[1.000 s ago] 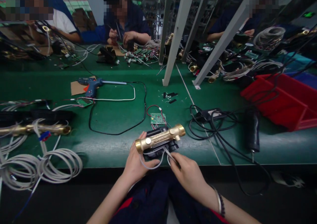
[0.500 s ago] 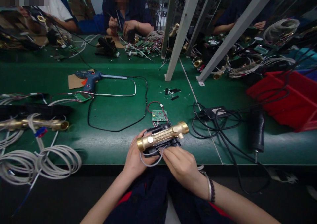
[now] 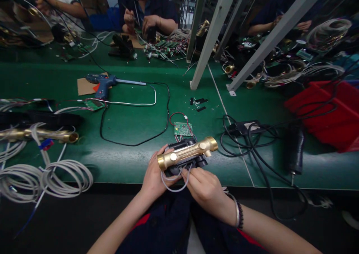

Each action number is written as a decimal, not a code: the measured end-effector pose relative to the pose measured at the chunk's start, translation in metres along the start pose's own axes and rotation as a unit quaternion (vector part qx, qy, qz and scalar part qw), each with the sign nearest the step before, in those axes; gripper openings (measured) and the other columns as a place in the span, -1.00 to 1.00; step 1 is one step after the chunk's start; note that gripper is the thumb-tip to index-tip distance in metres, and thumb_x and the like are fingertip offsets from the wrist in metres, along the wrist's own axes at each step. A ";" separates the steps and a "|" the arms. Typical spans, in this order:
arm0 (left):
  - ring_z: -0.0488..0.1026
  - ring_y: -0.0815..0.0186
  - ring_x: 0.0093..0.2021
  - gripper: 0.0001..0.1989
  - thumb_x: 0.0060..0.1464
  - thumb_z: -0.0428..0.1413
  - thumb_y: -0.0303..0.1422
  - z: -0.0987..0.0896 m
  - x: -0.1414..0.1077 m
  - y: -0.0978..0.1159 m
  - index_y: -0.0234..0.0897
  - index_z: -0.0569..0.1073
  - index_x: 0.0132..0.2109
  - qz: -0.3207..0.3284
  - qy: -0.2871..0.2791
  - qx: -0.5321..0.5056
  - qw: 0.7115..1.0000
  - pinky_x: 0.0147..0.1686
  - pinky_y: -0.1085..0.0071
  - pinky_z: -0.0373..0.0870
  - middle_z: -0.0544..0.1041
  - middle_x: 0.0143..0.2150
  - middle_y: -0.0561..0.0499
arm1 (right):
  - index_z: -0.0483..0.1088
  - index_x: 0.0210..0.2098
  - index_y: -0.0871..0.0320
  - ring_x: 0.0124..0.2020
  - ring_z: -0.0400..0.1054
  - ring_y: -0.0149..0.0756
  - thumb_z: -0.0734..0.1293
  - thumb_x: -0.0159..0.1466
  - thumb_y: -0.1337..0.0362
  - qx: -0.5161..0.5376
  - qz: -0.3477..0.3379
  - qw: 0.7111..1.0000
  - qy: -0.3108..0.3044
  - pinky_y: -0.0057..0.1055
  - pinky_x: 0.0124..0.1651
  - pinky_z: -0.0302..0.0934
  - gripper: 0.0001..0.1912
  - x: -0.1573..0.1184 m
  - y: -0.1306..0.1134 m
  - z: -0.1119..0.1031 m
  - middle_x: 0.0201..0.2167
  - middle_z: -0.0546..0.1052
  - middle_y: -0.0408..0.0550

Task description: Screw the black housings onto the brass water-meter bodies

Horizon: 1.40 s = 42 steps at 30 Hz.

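Observation:
A brass pipe fitting (image 3: 186, 153) lies tilted across a black housing (image 3: 200, 161) near the table's front edge. My left hand (image 3: 154, 175) wraps round the left side of the housing, its thumb below and fingers behind. My right hand (image 3: 203, 184) pinches at the grey cable (image 3: 176, 190) under the housing; the fingertips are partly hidden. The cable hangs in a loop below the brass fitting. Just behind the housing lies a green circuit board (image 3: 183, 129), joined by thin wires, with a red wire curving from it.
A glue gun (image 3: 104, 85) lies at the back left. Coiled grey cables (image 3: 67, 177) and another brass pipe (image 3: 53, 135) are at left. At right are a black power tool (image 3: 294, 151), black cords and a red bin (image 3: 325, 115). Metal posts (image 3: 214, 37) stand behind; people work across the table.
The view has shifted slightly. The grey cable loop hangs a little lower and wider, and my right fingertips have moved slightly at the underside of the housing.

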State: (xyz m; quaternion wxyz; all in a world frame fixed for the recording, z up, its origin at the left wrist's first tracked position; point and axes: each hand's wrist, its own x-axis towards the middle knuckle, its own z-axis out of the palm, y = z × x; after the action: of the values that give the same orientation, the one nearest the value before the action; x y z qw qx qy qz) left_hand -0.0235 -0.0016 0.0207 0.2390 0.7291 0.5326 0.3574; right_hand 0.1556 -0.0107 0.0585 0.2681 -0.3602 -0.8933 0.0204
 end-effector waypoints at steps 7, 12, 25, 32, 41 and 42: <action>0.26 0.07 0.18 -0.37 -0.15 0.28 -0.28 0.000 -0.001 0.001 -0.18 0.30 0.11 -0.009 -0.015 0.017 1.000 0.17 0.06 0.20 0.38 0.12 -0.11 | 0.40 -0.28 0.32 -0.47 0.26 -0.33 0.10 0.37 0.45 -0.017 -0.019 1.000 -0.006 -0.39 -0.44 0.10 -0.74 -0.014 -0.002 -0.001 -0.54 0.37 -0.06; 0.25 0.10 0.19 -0.33 -0.17 0.29 -0.29 0.001 -0.002 0.000 -0.17 0.28 0.13 -0.014 -0.009 0.012 1.000 0.19 0.11 0.19 0.38 0.13 -0.08 | 0.38 -0.43 0.25 -0.54 0.21 -0.32 0.09 0.35 0.47 -0.041 0.003 0.999 -0.019 -0.38 -0.47 0.08 -0.68 -0.007 -0.002 -0.002 -0.58 0.33 -0.08; 0.28 0.09 0.17 -0.40 -0.13 0.27 -0.30 0.000 0.002 0.000 -0.20 0.32 0.10 -0.022 -0.006 -0.011 1.000 0.16 0.11 0.23 0.35 0.15 -0.12 | 0.34 -0.39 0.28 -0.60 0.20 -0.29 0.05 0.17 0.61 -0.175 0.009 0.982 -0.074 -0.41 -0.63 0.02 -0.70 0.002 -0.028 -0.001 -0.59 0.32 -0.01; 0.13 0.00 0.26 -0.26 -0.13 0.27 -0.24 -0.002 0.000 0.004 -0.17 0.20 0.20 -0.045 -0.058 -0.032 0.997 0.21 -0.06 0.05 0.25 0.23 -0.18 | 0.27 0.01 0.53 -0.48 0.29 -0.23 0.04 0.20 0.62 -0.118 0.000 0.988 -0.099 -0.39 -0.53 0.26 -0.58 -0.031 -0.020 0.009 -0.45 0.41 0.09; 0.06 0.04 0.29 -0.35 -0.04 0.18 -0.25 0.016 -0.003 0.009 -0.21 0.19 0.19 -0.041 0.022 0.022 0.999 0.20 0.02 0.10 0.20 0.26 -0.17 | 0.41 -0.13 0.24 -0.33 0.37 -0.31 0.14 0.22 0.52 0.076 0.075 0.993 -0.041 -0.41 -0.25 0.33 -0.69 -0.022 0.001 -0.016 -0.34 0.49 0.01; 0.06 0.04 0.29 -0.36 -0.05 0.18 -0.27 0.017 -0.004 0.008 -0.22 0.20 0.18 -0.036 0.027 0.026 0.999 0.20 0.02 0.10 0.21 0.25 -0.17 | 0.41 -0.13 0.23 -0.36 0.38 -0.31 0.15 0.23 0.50 0.072 0.080 0.994 -0.036 -0.42 -0.27 0.31 -0.70 -0.019 0.003 -0.017 -0.36 0.49 0.00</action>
State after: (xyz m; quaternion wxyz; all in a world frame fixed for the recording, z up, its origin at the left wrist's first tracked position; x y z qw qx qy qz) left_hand -0.0057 -0.0071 0.0149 0.2186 0.7054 0.5738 0.3539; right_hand 0.1769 -0.0238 0.0637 0.2583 -0.4095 -0.8668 0.1191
